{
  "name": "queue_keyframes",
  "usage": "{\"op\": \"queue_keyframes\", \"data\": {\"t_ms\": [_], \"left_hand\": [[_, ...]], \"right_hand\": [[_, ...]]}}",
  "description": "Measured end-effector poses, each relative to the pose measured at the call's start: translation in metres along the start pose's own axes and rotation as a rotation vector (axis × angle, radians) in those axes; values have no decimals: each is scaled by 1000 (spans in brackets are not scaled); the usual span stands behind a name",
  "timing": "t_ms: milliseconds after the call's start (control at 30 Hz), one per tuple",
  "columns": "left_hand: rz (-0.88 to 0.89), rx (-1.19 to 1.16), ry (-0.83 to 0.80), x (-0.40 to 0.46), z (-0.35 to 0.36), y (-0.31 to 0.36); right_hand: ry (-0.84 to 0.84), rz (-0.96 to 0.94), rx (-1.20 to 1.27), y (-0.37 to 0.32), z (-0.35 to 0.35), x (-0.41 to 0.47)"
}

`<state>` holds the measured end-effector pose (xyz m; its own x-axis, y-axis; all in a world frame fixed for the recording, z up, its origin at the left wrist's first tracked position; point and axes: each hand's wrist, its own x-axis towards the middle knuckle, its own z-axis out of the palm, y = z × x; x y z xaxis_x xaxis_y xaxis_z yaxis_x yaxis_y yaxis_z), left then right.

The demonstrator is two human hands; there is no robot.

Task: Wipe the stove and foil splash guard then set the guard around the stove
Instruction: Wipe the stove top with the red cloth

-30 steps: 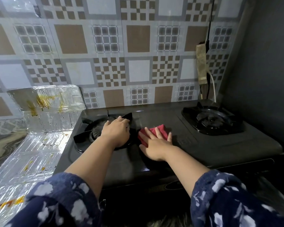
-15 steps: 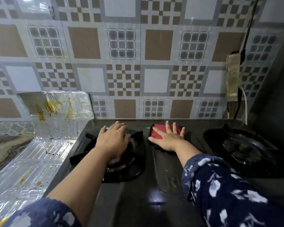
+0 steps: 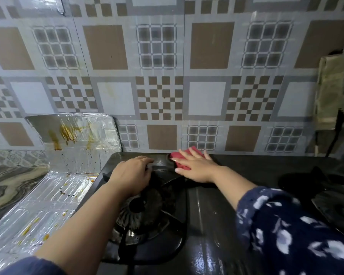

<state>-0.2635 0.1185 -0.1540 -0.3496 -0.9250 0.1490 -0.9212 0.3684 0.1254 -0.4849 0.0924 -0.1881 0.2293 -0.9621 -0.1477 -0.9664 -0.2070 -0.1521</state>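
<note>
Right now the R hand (image 3: 197, 168) lies flat, fingers spread, pressing a red cloth (image 3: 178, 158) onto the back edge of the stove (image 3: 211, 225), close to the tiled wall (image 3: 161, 76). It's not clenched around the cloth, just palm down on top; most of the cloth is hidden under the hand, w/ red showing at the fingertips and to their left.

The L hand (image 3: 130, 175) sits on the far rim of the left burner grate (image 3: 147, 221), fingers curled down over it. Can't tell if it actually grips the grate or only rests there, since the fingertips are out of sight.

The foil guard (image 3: 48, 195) lies just left of the stove, not around it: one panel stands up against the wall, the rest lies flat on the marble counter (image 3: 6, 187), its edge touching the stove's left side. Yellow-brown streaks and dark specks mark both the upright panel and the flat part.

A 2nd burner (image 3: 326, 195) is at the right edge, partly behind the blue patterned sleeve (image 3: 290, 231). The stove top is glossy black w/ light glare near the front.
</note>
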Motion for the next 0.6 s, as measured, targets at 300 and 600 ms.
{"op": "queue_keyframes", "data": {"t_ms": [300, 600], "left_hand": [[-12, 0, -18, 4, -2, -38], [-356, -60, -127, -12, -1, -94]], "right_hand": [[-91, 52, 30, -28, -12, 52], [-187, -254, 7, -89, -15, 103]]}}
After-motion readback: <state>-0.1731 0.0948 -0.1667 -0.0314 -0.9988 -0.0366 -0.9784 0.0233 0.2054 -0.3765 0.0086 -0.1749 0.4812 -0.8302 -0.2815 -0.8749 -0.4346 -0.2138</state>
